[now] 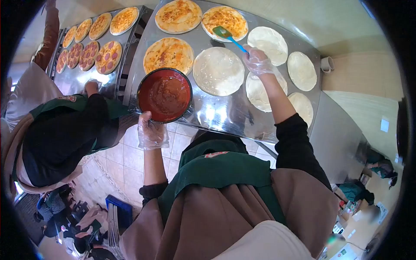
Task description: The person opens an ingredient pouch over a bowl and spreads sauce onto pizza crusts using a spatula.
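My left hand point(151, 131), in a clear plastic glove, grips the near rim of a bowl point(147, 108) with red sauce inside. Also gloved, my right hand point(258, 60) is closed around the blue handle of a spatula point(236, 43). Its green head lies over a sauced pizza base point(224, 19) at the back; whether it touches cannot be made out. A plain dough round point(219, 71) lies between the bowl and my right hand. More sauced bases point(178, 16) are at the left, one partly behind the bowl. Plain rounds point(268, 45) lie around and beyond my right hand.
On the left, a co-worker point(65, 134) in a green apron stands by another metal table point(82, 82) holding several topped pizzas point(108, 57). A white mug point(327, 64) is near the right wall. A blue crate point(119, 208) stands on the tiled floor behind.
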Action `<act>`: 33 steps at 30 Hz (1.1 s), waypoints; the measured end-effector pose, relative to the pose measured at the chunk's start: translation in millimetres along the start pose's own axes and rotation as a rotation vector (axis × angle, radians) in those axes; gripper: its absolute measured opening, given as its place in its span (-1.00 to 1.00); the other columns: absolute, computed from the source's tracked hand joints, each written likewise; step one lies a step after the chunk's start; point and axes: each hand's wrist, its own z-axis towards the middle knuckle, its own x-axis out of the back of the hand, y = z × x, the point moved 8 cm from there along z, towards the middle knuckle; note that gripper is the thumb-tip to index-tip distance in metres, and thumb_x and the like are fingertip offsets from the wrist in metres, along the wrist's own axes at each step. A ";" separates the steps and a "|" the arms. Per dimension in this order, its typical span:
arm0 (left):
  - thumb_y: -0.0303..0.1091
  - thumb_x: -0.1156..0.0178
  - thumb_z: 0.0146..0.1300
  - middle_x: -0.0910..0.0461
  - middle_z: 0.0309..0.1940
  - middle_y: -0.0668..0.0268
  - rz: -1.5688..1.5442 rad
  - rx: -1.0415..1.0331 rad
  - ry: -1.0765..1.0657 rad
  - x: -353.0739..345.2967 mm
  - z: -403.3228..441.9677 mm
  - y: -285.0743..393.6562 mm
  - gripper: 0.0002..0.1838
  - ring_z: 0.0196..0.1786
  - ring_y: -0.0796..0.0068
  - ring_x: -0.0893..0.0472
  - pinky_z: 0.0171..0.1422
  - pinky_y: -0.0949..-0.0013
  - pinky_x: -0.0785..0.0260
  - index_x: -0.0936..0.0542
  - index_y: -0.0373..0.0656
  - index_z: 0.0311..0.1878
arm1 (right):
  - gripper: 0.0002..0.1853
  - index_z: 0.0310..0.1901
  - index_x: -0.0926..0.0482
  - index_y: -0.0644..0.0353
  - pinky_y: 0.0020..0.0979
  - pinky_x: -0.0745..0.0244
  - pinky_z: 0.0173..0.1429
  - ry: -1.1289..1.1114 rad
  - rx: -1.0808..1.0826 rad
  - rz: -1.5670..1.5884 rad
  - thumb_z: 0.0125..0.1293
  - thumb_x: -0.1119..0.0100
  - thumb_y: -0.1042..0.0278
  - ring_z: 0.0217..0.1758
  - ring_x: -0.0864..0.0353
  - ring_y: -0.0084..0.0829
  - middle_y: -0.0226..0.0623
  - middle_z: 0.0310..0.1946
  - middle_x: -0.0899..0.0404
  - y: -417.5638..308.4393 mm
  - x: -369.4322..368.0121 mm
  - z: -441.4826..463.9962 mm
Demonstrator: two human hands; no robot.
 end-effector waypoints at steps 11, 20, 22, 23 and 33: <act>-0.26 -0.18 -0.01 -0.35 0.18 0.20 0.087 0.013 0.013 4.3 23.9 -11.1 -0.34 0.19 0.21 -0.38 0.21 0.04 -0.29 -0.29 -0.18 0.21 | -0.75 -0.15 -0.50 0.12 -0.08 -0.47 -0.18 0.069 -0.101 -0.208 0.17 0.04 0.25 -0.27 -0.60 -0.05 -0.02 -0.39 -0.57 52.2 37.4 -23.9; -0.21 -0.19 0.00 -0.39 0.09 0.24 0.372 -0.005 -0.065 -15.2 69.3 -38.7 -0.41 0.08 0.32 -0.45 0.06 0.11 -0.41 -0.32 -0.11 0.15 | -0.75 -0.02 -0.42 0.15 -0.61 -0.22 -0.53 -0.333 -0.235 1.072 0.33 0.11 0.29 -0.62 -0.25 -0.73 -0.65 -0.66 -0.18 -8.0 76.4 -117.6; -0.25 -0.18 -0.03 -0.36 0.05 0.20 0.395 -0.033 -0.073 -24.5 75.2 -40.9 -0.39 0.05 0.27 -0.45 -0.03 0.11 -0.46 -0.26 -0.14 0.13 | -0.75 -0.02 -0.42 0.14 -0.59 -0.23 -0.52 -0.298 -0.024 0.871 0.33 0.10 0.30 -0.62 -0.27 -0.73 -0.63 -0.66 -0.20 -20.5 76.8 -127.2; -0.30 -0.17 -0.05 -0.32 0.02 0.16 0.421 -0.058 -0.090 -30.4 76.4 -41.2 -0.38 0.02 0.23 -0.44 -0.11 0.10 -0.52 -0.20 -0.17 0.12 | -0.76 -0.03 -0.43 0.14 -0.58 -0.23 -0.52 -0.251 0.179 0.667 0.33 0.09 0.30 -0.62 -0.28 -0.72 -0.61 -0.66 -0.22 -33.5 81.5 -132.4; -0.40 -0.28 -0.15 -0.43 -0.11 0.15 0.900 -0.214 -0.235 -62.2 93.8 -54.7 -0.35 -0.09 0.45 -0.46 0.00 0.47 -0.35 -0.26 -0.40 0.05 | -0.78 -0.10 -0.45 0.14 -0.30 -0.33 -0.52 -0.291 0.104 0.358 0.23 0.05 0.35 -0.67 -0.43 -0.29 -0.18 -0.69 -0.40 -45.4 13.0 -144.7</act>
